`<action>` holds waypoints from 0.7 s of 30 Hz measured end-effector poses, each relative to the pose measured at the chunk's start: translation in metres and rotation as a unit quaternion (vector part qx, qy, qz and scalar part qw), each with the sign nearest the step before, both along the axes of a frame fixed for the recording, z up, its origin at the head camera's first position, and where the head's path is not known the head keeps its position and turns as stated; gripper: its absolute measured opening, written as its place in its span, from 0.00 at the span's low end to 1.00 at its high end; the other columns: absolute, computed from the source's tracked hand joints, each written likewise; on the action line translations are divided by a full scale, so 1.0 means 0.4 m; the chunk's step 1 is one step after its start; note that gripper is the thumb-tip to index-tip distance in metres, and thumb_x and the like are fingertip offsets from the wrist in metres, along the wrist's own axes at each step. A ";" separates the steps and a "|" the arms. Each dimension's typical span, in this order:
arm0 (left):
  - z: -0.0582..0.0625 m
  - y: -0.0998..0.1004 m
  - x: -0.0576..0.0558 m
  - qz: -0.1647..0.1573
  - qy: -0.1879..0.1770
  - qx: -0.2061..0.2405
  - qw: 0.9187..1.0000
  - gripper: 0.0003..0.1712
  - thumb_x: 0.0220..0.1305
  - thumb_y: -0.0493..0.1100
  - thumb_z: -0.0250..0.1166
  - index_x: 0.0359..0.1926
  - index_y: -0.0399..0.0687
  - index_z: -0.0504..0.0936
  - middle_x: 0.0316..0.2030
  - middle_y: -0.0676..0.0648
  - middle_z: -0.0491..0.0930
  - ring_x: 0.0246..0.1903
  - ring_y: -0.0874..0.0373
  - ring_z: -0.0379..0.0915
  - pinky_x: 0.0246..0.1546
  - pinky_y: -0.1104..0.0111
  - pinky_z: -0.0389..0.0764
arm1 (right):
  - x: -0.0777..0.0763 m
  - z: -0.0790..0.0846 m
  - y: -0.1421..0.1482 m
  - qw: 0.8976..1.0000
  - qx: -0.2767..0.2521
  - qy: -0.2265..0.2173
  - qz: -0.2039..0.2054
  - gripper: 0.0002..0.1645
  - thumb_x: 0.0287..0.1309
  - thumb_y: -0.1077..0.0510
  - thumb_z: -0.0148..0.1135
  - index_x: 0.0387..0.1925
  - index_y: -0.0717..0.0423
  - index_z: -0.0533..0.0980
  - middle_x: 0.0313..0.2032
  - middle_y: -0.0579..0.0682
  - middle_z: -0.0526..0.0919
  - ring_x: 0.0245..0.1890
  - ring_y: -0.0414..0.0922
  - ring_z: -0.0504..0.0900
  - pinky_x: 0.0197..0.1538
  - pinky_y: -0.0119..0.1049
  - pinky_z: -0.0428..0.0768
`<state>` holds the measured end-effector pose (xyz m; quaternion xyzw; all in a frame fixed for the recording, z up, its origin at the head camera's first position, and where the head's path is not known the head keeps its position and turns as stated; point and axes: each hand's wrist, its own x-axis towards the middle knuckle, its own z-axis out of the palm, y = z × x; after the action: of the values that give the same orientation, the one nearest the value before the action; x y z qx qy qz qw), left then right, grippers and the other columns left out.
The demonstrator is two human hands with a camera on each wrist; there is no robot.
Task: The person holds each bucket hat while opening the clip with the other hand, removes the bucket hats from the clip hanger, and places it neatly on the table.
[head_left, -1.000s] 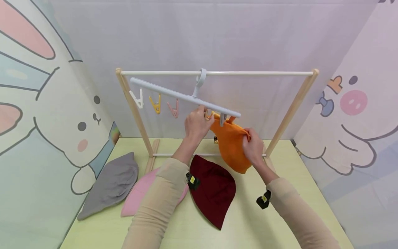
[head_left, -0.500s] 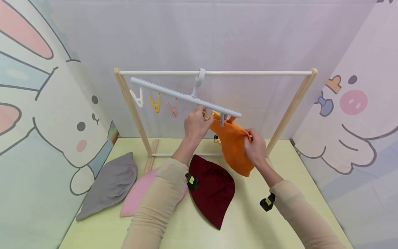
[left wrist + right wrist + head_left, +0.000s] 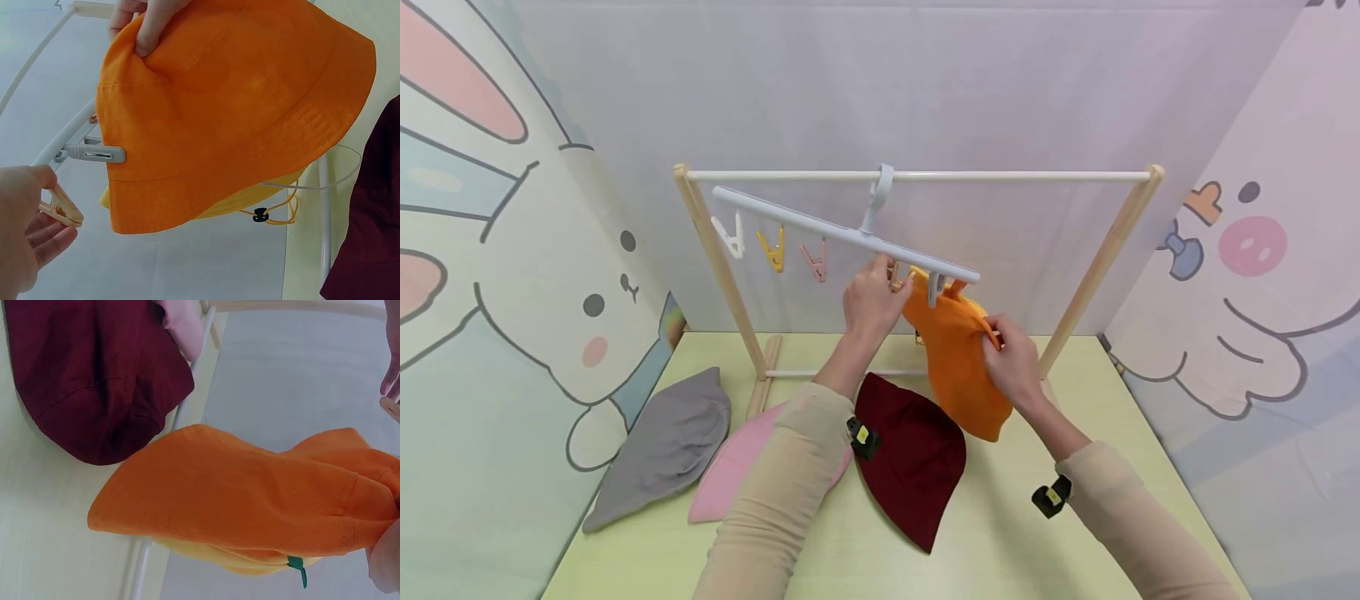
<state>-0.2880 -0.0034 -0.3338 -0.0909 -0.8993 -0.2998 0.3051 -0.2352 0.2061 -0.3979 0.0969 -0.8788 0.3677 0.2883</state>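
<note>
My left hand [image 3: 871,300] pinches a beige clothespin [image 3: 67,207] under the lower right half of a white hanger [image 3: 820,227]. In the left wrist view its jaws stand beside the orange bucket hat [image 3: 231,106], apart from the fabric. A grey clothespin [image 3: 95,153] grips the hat's edge. With the right hand [image 3: 1017,362] I hold the far side of the hat, thumb and fingers pinching the cloth. Behind it shows a yellow hat [image 3: 244,197] with a cord and black toggle [image 3: 260,214]. An orange clothespin [image 3: 957,287] sits at the hanger's right end.
The tilted hanger hooks over the white rail [image 3: 1015,177] of a wooden-legged rack [image 3: 1105,267]. White [image 3: 730,237], yellow [image 3: 772,250] and pink clothespins [image 3: 816,260] hang on its left. Grey [image 3: 666,450], pink [image 3: 737,467] and dark red hats [image 3: 910,458] lie on the table.
My right hand has shifted slightly down with the orange hat, whose lower edge now hangs lower over the table. The left hand stays at the beige clothespin.
</note>
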 end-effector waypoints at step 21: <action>-0.013 0.005 0.004 -0.001 -0.004 0.018 1.000 0.15 0.55 0.49 0.64 0.40 0.44 0.77 0.35 0.48 0.82 0.30 0.52 0.78 0.27 0.63 0.77 | 0.036 0.020 -0.019 0.999 0.016 0.045 0.024 0.05 0.52 0.67 0.61 0.34 0.60 0.77 0.29 0.54 0.82 0.22 0.45 0.75 0.26 0.33 0.75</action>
<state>-0.2863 -0.0012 -0.3390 -0.0856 -0.8946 -0.3169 0.3031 -0.2209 0.1984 -0.3898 0.1387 -0.8682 0.3554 0.3173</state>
